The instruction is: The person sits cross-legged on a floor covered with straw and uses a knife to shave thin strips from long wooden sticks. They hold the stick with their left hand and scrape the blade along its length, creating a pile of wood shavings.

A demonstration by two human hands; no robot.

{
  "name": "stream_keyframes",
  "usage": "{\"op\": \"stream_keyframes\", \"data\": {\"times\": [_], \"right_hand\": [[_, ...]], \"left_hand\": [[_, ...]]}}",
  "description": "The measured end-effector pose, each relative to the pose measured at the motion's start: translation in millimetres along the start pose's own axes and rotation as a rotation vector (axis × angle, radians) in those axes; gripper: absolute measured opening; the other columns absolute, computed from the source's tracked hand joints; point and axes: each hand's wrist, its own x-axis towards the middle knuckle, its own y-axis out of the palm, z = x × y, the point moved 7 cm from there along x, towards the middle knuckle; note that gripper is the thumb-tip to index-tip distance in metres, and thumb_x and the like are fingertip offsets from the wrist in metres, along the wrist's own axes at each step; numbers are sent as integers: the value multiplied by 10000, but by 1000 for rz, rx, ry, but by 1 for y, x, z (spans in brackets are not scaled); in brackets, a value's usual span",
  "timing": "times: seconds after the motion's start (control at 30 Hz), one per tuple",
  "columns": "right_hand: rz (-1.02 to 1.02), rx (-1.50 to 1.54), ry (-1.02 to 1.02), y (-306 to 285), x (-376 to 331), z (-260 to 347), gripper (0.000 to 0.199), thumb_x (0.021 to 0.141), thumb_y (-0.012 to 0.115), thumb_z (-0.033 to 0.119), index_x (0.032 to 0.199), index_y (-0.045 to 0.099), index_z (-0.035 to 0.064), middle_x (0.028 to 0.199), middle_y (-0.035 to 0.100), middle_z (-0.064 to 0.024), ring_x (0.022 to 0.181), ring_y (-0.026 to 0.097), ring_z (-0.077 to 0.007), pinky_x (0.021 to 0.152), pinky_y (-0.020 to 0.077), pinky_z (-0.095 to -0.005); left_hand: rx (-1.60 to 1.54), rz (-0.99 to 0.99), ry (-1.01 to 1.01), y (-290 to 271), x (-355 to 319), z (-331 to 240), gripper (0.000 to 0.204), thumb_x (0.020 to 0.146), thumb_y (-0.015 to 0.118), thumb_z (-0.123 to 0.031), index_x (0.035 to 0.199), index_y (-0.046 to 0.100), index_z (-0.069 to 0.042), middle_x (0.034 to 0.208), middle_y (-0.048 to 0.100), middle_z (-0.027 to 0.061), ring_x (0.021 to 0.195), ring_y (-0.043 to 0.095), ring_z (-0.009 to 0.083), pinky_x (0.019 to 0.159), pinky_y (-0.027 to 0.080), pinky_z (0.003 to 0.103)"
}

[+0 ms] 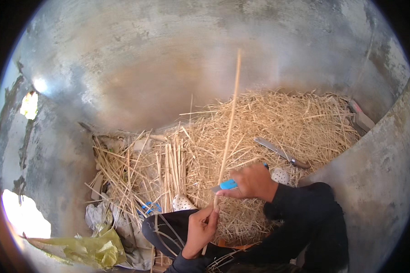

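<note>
My left hand [200,231] is closed around the lower part of a long, thin, pale stick [231,118], which slants up and away from me. My right hand [254,182], just above it, grips a cutter knife [228,184] with a blue handle. The knife's blade lies against the stick a little above my left fingers, and my right thumb rests near the same spot. Thin, pale strips [168,231] lie across my dark-clothed left knee.
Straw-like shavings [287,113] are heaped ahead, with a wooden-handled knife [278,149] on top. A row of cut sticks [173,166] stands left of centre. White perforated shoes [182,203] show beside my legs. A yellowish plastic sheet [102,250] lies lower left. Grey walls [168,54] surround me.
</note>
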Motion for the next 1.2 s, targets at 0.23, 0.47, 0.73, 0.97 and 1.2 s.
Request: {"op": "stream_keyframes", "data": {"times": [0.23,0.47,0.73,0.97,1.2], "right_hand": [[-163,-92,33,-29,13,-31,712,761,512,775,607,609,88,461,532,-82,394,550,-224,368,399,-374],[-19,32,126,-2,0,-39,761,800,420,793,602,627,89,431,496,-68,362,520,-220,360,377,-373],[57,108,198,-6,2,-36,758,788,476,767,545,615,62,456,533,-144,400,564,-285,396,419,-419],[-102,61,-51,-12,3,-6,662,760,574,727,534,552,105,447,522,-75,377,539,-239,397,413,-337],[-35,-51,251,-6,13,-71,656,784,545,719,563,598,103,460,522,-87,383,517,-263,400,400,-383]], "left_hand": [[129,21,126,2,7,-21,146,915,578,-41,975,671,54,551,537,40,487,507,43,445,394,223],[285,-1,276,5,-1,-23,256,910,598,-39,1140,633,68,605,471,-54,551,387,-10,491,319,171],[131,-13,200,1,-1,-25,253,918,601,-92,712,577,52,479,370,16,472,319,40,434,279,257],[254,-122,274,-5,-4,-47,192,911,586,-79,788,613,66,524,392,127,465,340,94,440,312,288],[314,-63,234,5,-19,-56,144,893,598,-50,888,620,92,558,442,130,503,393,82,461,358,273]]}}
